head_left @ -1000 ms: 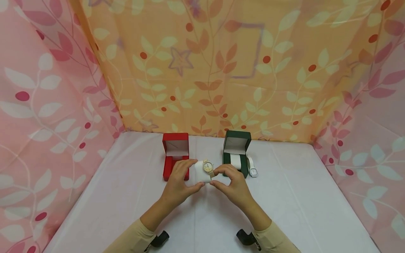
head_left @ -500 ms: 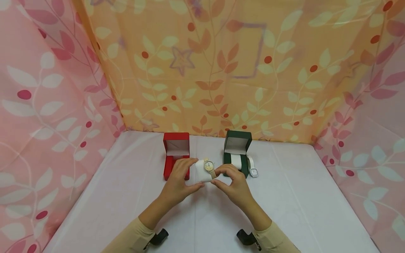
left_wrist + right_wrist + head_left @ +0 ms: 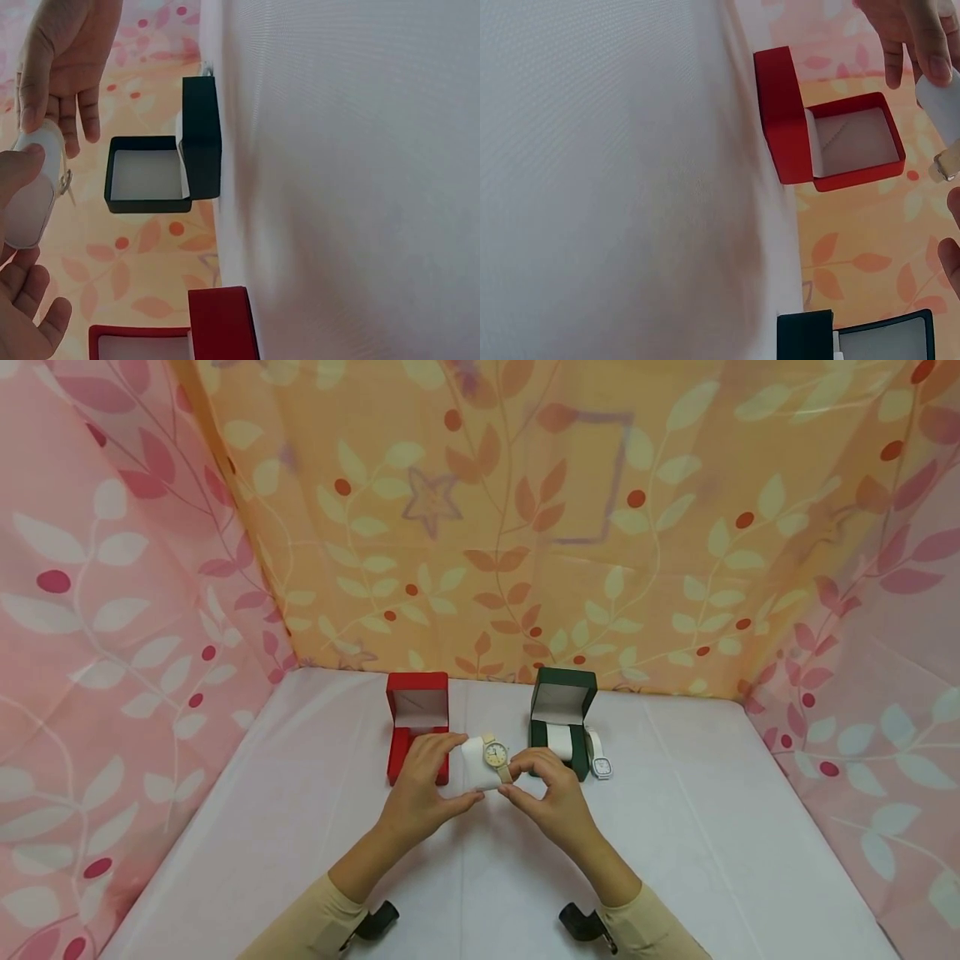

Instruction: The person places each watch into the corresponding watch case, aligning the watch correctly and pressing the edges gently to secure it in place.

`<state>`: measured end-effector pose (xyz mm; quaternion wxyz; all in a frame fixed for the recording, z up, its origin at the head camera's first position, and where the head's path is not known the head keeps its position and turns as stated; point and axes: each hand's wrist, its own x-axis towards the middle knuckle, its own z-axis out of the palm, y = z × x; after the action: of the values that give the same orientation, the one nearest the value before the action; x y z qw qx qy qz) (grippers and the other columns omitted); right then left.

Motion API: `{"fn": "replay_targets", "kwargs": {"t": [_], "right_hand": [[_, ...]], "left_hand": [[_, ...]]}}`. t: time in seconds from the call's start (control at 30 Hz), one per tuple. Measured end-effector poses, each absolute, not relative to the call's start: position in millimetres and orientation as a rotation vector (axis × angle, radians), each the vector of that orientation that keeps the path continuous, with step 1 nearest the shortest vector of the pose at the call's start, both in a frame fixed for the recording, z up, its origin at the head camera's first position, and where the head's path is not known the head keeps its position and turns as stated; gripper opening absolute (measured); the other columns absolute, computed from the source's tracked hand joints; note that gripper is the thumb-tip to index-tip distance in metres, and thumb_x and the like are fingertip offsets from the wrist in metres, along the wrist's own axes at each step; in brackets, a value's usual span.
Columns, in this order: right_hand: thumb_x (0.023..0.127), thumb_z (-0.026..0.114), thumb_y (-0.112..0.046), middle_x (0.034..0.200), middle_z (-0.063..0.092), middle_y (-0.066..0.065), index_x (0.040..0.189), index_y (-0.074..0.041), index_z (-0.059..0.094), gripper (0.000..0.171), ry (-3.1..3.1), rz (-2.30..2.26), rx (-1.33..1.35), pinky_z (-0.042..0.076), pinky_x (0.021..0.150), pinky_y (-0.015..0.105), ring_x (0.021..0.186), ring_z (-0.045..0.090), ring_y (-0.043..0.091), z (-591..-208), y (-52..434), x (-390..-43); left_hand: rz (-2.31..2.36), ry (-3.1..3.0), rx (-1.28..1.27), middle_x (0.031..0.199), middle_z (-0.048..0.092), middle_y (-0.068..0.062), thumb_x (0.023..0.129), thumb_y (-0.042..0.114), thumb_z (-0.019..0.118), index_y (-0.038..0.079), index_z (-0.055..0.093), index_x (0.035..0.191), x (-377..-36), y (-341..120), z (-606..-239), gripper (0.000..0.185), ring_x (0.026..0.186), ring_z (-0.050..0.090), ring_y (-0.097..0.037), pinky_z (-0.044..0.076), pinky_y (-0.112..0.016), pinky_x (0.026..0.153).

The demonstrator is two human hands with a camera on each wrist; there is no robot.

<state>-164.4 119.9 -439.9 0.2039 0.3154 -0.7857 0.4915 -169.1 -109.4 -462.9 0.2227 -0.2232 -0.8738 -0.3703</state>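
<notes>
Three flowered curtains (image 3: 517,468) border a white-draped counter (image 3: 720,868); left hand (image 3: 416,789) pinches a white cushion (image 3: 473,770), right hand (image 3: 558,795) the gold watch (image 3: 495,755) on it.

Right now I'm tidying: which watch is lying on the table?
The white watch with the squarish face, beside the green box; the round-faced watch is held up with a cushion.

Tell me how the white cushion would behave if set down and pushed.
The white cushion has rounded edges, so it might rock or roll slightly. The watch at one end probably makes that end heavier, so it could tip that way.
</notes>
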Motion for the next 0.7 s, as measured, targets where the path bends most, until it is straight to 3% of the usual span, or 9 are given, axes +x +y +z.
{"fn": "replay_targets", "kwargs": {"t": [0.5,0.7], "right_hand": [[0.08,0.085,0.001,0.099,0.07,0.002,0.094,-0.008,0.068,0.023,-2.276,1.449,0.782,0.052,0.089,0.029,0.102,0.062,0.019,-442,116,-161],[0.08,0.086,-0.004,0.102,0.07,-0.004,0.097,-0.016,0.07,0.026,-2.316,1.493,0.731,0.052,0.092,0.032,0.105,0.062,0.016,-464,120,-172]], "left_hand": [[-0.951,-2.383,-0.629,0.138,0.06,0.001,0.07,0.036,0.096,0.018,0.054,0.143,-171,-113,-462,0.086,0.128,0.049,-0.018,0.055,-0.046,0.097],[-0.936,-2.374,-0.626,0.139,0.059,0.001,0.07,0.037,0.096,0.018,0.054,0.143,-171,-114,-463,0.085,0.128,0.049,-0.017,0.055,-0.045,0.098]]}}
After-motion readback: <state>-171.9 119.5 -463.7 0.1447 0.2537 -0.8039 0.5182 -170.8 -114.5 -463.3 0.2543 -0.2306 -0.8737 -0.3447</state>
